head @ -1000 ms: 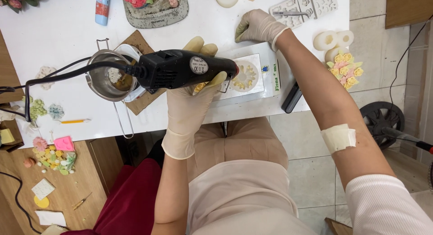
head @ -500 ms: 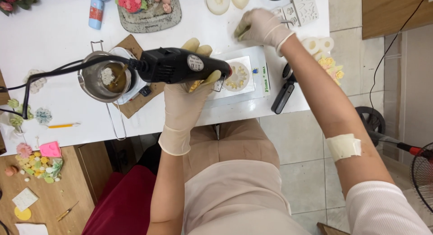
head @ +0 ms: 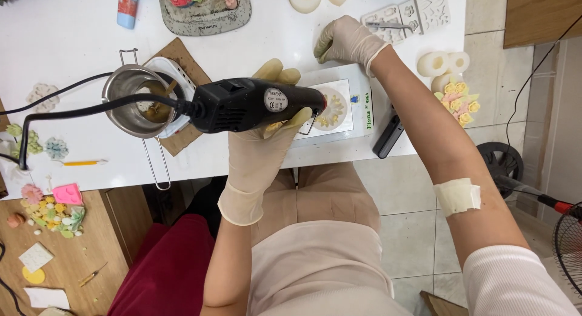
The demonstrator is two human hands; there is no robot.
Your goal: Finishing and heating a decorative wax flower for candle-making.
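My left hand point(head: 267, 137), in a cream glove, grips a black corded heat gun point(head: 254, 104) held level, its nozzle aimed right at a round mould with yellow flower shapes point(head: 332, 110). The mould sits on a white kitchen scale point(head: 339, 107) near the table's front edge. My right hand point(head: 347, 40), also gloved, rests with curled fingers on the white table just behind the scale, holding nothing that I can see. A white bandage wraps my right forearm.
A steel melting pot point(head: 134, 100) on a small white warmer sits left of the heat gun, its cord trailing left. White silicone moulds point(head: 415, 10), wax flowers point(head: 458, 97), a black object point(head: 388, 137) at the table edge. Lower wooden surface at left, fan at right.
The view has shifted slightly; both hands keep their places. The heat gun stays pointed at the mould on the scale, and the right hand remains behind the scale.
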